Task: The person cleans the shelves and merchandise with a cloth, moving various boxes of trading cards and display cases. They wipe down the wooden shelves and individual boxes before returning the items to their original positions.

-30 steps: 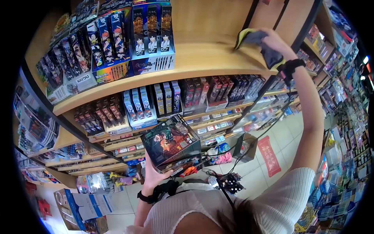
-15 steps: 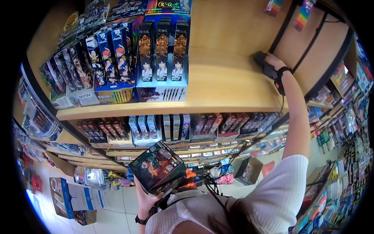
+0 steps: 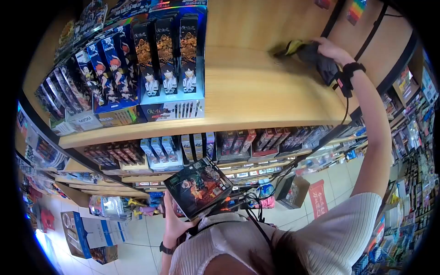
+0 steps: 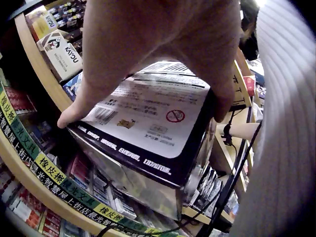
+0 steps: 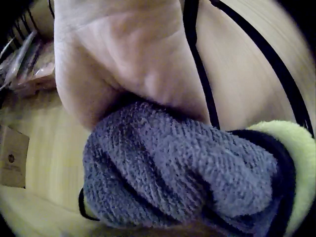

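Observation:
My left hand (image 3: 173, 221) grips a dark boxed set with colourful artwork (image 3: 199, 187) in front of my chest. In the left wrist view, thumb and fingers spread across the box's white printed underside (image 4: 153, 113) to its edges. At the right of the upper wooden shelf (image 3: 247, 87), my right hand (image 3: 333, 51) holds a grey towelling cloth with yellow parts (image 3: 316, 58). The cloth is bunched under the palm in the right wrist view, and its yellow end blurs over the shelf near the back panel.
Display boxes of slim packs (image 3: 167, 68) stand on the shelf's left part. More boxed packs (image 3: 236, 142) fill the shelf below. A black upright (image 3: 366, 46) borders the right end, and a black cable (image 3: 321, 145) hangs from my right wrist. An open carton (image 3: 293, 190) sits on the floor.
My right hand took the cloth to the shelf's back right corner, then swept it back leftward, its yellow side showing again. The left hand keeps hold of the box. The head view has shifted.

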Available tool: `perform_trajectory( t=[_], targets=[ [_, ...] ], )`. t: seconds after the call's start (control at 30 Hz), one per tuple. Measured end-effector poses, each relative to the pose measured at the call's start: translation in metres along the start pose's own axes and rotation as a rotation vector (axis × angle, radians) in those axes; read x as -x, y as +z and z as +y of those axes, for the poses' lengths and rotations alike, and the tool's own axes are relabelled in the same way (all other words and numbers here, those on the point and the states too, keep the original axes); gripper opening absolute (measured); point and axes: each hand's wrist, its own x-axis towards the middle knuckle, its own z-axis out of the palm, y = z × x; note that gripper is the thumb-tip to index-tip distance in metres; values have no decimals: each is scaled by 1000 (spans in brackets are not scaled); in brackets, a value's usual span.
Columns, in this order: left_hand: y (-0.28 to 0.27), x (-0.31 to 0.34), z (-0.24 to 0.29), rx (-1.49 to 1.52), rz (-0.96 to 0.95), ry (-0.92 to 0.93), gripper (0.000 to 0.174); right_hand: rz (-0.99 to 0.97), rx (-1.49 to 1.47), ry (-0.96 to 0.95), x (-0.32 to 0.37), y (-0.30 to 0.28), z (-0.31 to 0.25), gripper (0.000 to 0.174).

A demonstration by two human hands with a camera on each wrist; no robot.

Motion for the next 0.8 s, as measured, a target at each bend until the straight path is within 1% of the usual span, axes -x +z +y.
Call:
perform_trajectory(
  t=[0.03, 0.07, 0.13, 0.17, 0.2, 0.27, 0.33, 0.4, 0.43, 0.47, 0.5, 0.53, 0.6, 0.67, 0.7, 0.73, 0.77, 0.8],
  targets=[
    [2, -1, 1, 8, -6, 5, 123, 31, 28, 22, -7, -2, 3, 49],
    [3, -2, 3, 13, -9, 11, 122, 29, 23, 20, -12, 0, 5, 49],
    [5, 1, 4, 32, 1, 18, 121, -39, -55, 83, -22, 2, 4, 54],
    [5, 2, 3, 17, 5, -3, 122, -57, -71, 50, -34, 10, 15, 55],
    [5, 3, 2, 2, 11, -23, 123, -57, -74, 44, -36, 21, 14, 55],
    [5, 8, 1, -4, 27, -31, 124, -148, -24, 155, -37, 45, -4, 57],
    [5, 10, 3, -14, 46, -44, 125, -212, 242, 101, -28, 64, -39, 62],
    [6, 10, 10, 38, 42, -28, 126, -312, 80, 159, -27, 60, -46, 60],
    [8, 9, 22, 78, 46, -96, 126, -316, 75, 163, -29, 63, -44, 60],
    [7, 10, 18, 78, 43, -99, 126, -402, -140, 116, -33, 66, -44, 59],
    [5, 8, 9, 9, 48, -30, 125, -483, -353, 66, -36, 68, -45, 58],
    [4, 7, 1, -59, 54, 39, 125, -471, -346, -5, -34, 73, -54, 56],
    [6, 10, 0, -23, 70, 36, 123, -563, -398, 2, -34, 80, -77, 55],
    [12, 4, 20, -152, 76, 13, 120, -758, -449, 42, -37, 88, -86, 54],
    [11, -2, 28, -400, 48, 131, 116, -697, -284, 18, -16, 81, -110, 54],
    [20, -9, 28, -39, 37, 118, 115, -623, -110, 6, 11, 73, -131, 54],
    [27, -10, 32, 131, 40, 90, 115, -553, -14, -98, 2, 82, -112, 54],
    [24, -11, 28, 159, -28, 55, 118, -463, 50, -321, 12, 79, -109, 54]
  ],
)
